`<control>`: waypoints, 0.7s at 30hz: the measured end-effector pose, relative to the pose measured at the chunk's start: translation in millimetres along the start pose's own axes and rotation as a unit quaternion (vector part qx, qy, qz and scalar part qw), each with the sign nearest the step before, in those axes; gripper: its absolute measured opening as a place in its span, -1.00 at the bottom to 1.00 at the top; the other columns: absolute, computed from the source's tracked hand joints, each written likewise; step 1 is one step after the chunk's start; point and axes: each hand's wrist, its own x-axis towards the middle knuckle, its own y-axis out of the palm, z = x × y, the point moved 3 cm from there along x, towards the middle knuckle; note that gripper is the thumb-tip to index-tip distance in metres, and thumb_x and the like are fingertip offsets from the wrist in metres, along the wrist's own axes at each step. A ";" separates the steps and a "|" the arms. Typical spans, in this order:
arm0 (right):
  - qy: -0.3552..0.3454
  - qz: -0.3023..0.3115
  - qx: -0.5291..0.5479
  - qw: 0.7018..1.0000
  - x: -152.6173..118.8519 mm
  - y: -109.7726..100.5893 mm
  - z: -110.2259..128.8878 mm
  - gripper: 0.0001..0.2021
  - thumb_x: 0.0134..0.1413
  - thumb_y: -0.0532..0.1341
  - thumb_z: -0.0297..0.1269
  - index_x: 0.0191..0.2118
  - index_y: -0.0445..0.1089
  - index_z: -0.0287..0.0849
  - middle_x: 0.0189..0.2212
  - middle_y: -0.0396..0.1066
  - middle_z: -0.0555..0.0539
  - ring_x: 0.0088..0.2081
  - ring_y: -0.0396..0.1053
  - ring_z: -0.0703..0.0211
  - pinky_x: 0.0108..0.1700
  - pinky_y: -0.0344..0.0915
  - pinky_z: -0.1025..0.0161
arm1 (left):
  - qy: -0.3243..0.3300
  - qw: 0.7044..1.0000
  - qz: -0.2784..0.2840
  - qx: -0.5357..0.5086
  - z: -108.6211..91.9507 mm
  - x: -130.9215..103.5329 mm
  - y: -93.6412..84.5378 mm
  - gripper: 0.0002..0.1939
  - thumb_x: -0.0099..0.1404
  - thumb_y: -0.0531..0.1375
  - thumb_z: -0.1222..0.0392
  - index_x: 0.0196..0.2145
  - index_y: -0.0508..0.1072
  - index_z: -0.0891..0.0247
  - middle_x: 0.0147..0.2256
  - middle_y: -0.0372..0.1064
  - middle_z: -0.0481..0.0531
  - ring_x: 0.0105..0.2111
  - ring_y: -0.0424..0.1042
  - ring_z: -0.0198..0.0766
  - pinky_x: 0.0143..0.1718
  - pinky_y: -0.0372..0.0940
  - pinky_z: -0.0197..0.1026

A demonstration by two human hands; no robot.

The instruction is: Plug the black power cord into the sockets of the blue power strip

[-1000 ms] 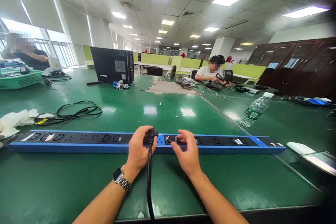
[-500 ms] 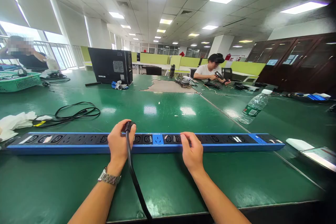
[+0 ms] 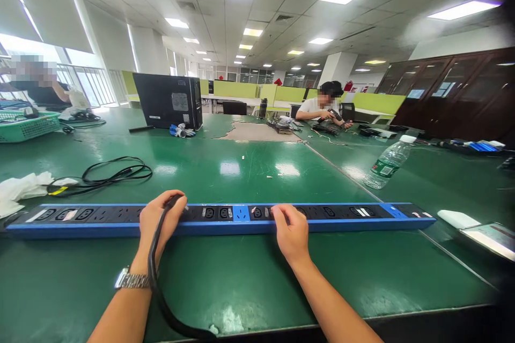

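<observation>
A long blue and black power strip lies across the green table, its row of sockets facing up. My left hand, with a metal watch on the wrist, is closed on the plug end of a thick black cable, over the left-middle part of the strip. The plug itself is mostly hidden by my fingers. From there the cable hangs toward the table's front edge. My right hand rests at the strip right of its middle blue socket, thumb and forefinger together; whatever they may pinch is hidden.
A coiled black cable and white crumpled wrap lie at left, near a green basket. Behind stands a black computer case. A bottle is at right. Two people sit at the far side.
My left hand has moved left along the strip and tilted, carrying the cable's plug end with it. My right hand has stayed nearly where it was.
</observation>
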 end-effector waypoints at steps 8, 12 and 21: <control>-0.003 -0.007 -0.009 1.000 -0.8 -0.6 -1.2 -0.71 0.19 0.12 -0.13 -0.46 0.42 -0.14 -0.52 0.45 -0.01 -0.43 0.37 0.17 -0.27 0.24 0.22 | 0.166 0.975 0.039 0.143 -15.1 -15.3 18.0 -0.80 0.15 0.17 0.03 -0.31 0.56 0.04 -0.35 0.55 -0.05 -0.27 0.47 -0.08 -0.24 0.26 -0.15; -0.005 -0.002 -0.007 1.000 -0.8 -1.1 -1.3 -0.71 0.19 0.12 -0.13 -0.46 0.41 -0.14 -0.51 0.45 -0.01 -0.43 0.37 0.17 -0.28 0.24 0.22 | 0.203 0.969 0.040 0.136 -13.4 -22.1 20.7 -0.77 0.23 0.13 0.02 -0.24 0.53 0.07 -0.25 0.55 -0.01 -0.19 0.45 -0.05 -0.11 0.25 -0.05; 0.004 0.003 -0.018 1.000 -2.7 1.0 -3.2 -0.72 0.18 0.12 -0.13 -0.46 0.42 -0.13 -0.49 0.46 -0.03 -0.39 0.38 0.14 -0.25 0.23 0.20 | 0.281 0.950 0.067 0.116 0.8 -30.5 19.3 -0.71 0.31 0.11 0.03 -0.06 0.46 0.10 -0.10 0.52 0.04 -0.06 0.46 -0.06 0.04 0.25 0.01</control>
